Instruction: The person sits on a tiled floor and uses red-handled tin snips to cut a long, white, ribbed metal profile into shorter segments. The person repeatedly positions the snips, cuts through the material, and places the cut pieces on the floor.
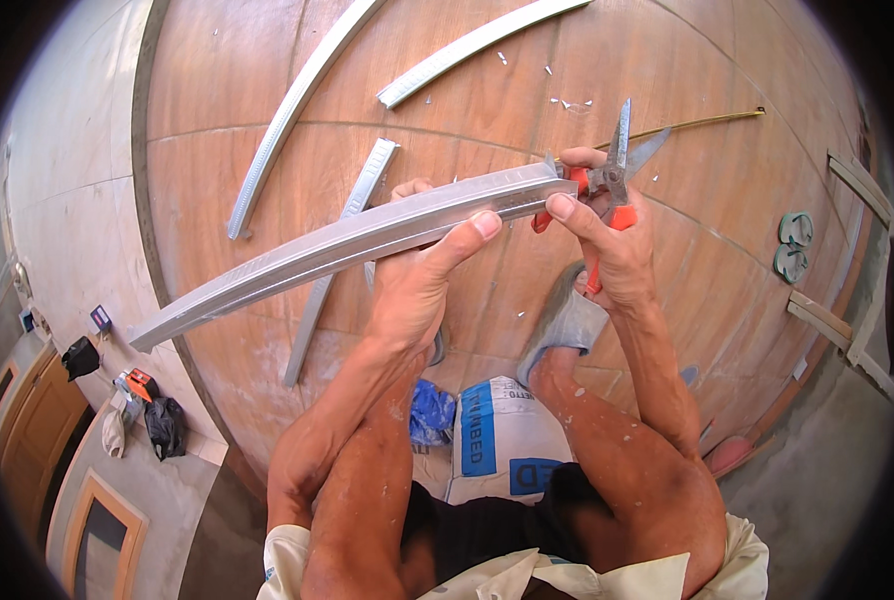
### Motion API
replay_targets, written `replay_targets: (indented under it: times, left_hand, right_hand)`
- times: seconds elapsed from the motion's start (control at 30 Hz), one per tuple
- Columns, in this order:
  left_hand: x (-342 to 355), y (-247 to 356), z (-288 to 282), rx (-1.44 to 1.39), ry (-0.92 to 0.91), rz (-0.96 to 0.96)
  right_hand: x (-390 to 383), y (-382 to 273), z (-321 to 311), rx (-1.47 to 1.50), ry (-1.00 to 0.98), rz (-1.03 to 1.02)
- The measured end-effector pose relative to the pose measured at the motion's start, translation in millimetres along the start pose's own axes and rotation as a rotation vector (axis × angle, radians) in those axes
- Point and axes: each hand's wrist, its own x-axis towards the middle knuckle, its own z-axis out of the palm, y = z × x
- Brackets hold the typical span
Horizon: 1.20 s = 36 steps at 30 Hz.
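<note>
A long silvery metal channel [317,248] slants across in front of me, its far end reaching out to the left. Around its right part my left hand [407,290] is closed, thumb on the near side. My right hand [617,240] grips tin snips [618,165] with red handles, their blades spread and pointing away from me. The thumb of that hand also presses on the channel's right end, where a small flap of metal sticks up. Whether the snips touch the channel is hidden by the fingers.
More metal channels [302,105] lie on the brown tiled floor [447,130], with small metal scraps and a yellow tape measure [722,119]. Green slippers [794,246] and wooden pieces [822,318] are at the right. A white-and-blue sack [502,425] lies between my legs; bags [166,428] sit at the left.
</note>
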Motion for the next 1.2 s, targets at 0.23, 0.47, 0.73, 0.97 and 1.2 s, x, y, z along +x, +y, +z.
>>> replay_targets:
  times: [0.23, 0.47, 0.73, 0.97, 1.2]
  left_hand:
    - [6.7, 6.0, -14.5, -0.137, 0.056, 0.04]
    - [15.4, -6.1, -79.5, -0.157, 0.175, -0.035]
    - [-13.2, 11.2, -95.2, 0.793, 0.203, -0.21]
    - [31.6, 14.4, -68.2, 1.491, -0.055, 0.805]
    - [54.9, 7.6, -34.2, 1.259, -0.311, 0.454]
  right_hand:
    - [5.6, 20.9, -10.7, 0.096, 0.092, -0.03]
    - [14.8, 37.2, -28.5, 0.007, 0.143, -0.019]
    - [14.4, 38.0, -21.4, -0.087, 0.184, -0.052]
    - [9.3, 31.4, -22.0, -0.141, 0.18, -0.068]
    - [5.8, 25.4, -25.9, -0.279, 0.115, -0.079]
